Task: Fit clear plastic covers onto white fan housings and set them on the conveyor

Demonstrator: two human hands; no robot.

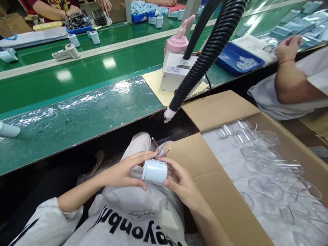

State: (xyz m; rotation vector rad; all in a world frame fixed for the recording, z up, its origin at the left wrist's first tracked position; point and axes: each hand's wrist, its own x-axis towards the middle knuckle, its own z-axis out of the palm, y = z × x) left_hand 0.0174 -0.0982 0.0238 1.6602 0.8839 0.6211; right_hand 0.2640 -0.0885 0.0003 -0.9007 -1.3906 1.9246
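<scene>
A light blue cylindrical housing (154,171) with a glossy surface lies on its side between my two hands, over my lap. My right hand (180,181) is closed around its right end, thumb at the front and fingers behind. At the left end, my left hand (128,171) has its fingers over the top and its thumb by the lower edge. Thin red wires (155,143) with small white connectors stick up behind the housing. A bit of clear plastic shows behind it near the wires. The far side of the housing is hidden.
At my right, an open cardboard box (189,164) holds several clear plastic covers (266,189). A black corrugated hose (205,54) hangs ahead, beside a white device (174,73). A green conveyor (97,71) carries light blue parts. Co-workers' hands (288,48) are at right and across.
</scene>
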